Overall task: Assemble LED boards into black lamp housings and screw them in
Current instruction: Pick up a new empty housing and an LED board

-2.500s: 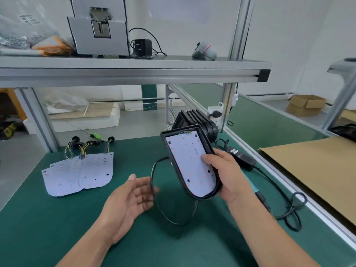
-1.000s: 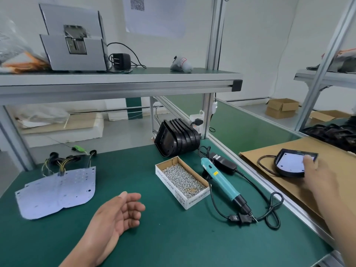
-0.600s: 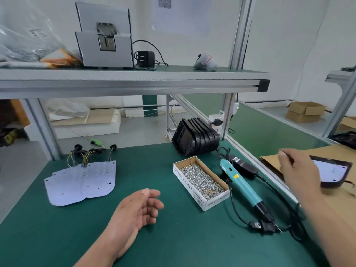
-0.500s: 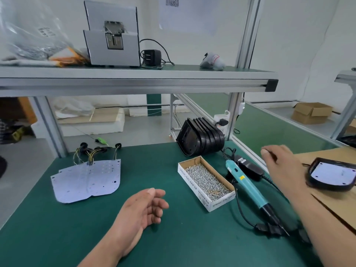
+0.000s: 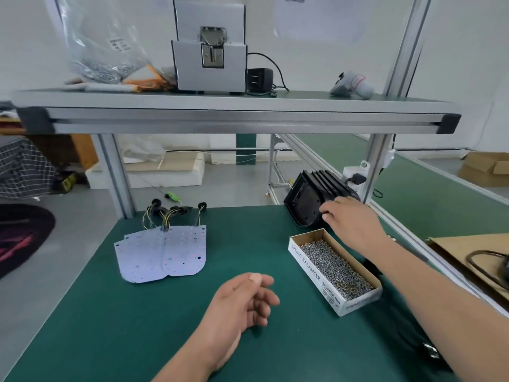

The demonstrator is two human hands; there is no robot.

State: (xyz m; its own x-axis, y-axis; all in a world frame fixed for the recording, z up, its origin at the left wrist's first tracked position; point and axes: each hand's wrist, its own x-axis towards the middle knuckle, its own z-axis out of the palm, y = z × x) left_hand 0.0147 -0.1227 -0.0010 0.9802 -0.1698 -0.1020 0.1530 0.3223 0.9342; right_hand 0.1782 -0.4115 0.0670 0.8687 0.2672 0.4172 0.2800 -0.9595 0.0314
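A row of black lamp housings (image 5: 304,205) stands on edge at the back right of the green mat. My right hand (image 5: 349,221) reaches over them, its fingertips touching the rim of the front housing; the thumb is hidden. My left hand (image 5: 245,301) rests on the mat near the front, fingers loosely curled, holding nothing. Two or more white LED boards (image 5: 162,255) lie overlapped at the left, their yellow and black wires (image 5: 168,212) trailing toward the back edge. An open cardboard box of screws (image 5: 333,268) sits under my right forearm.
A cardboard sheet (image 5: 468,249) lies on the neighbouring bench at the right, with a black cable loop (image 5: 484,266) on it. An aluminium shelf (image 5: 234,117) overhangs the bench, carrying a grey screw feeder (image 5: 210,48). Frame posts stand at both back corners.
My right hand set the assembled lamp on the cardboard at the right, let go and swung left to the row of housings. My left hand stayed on the mat.
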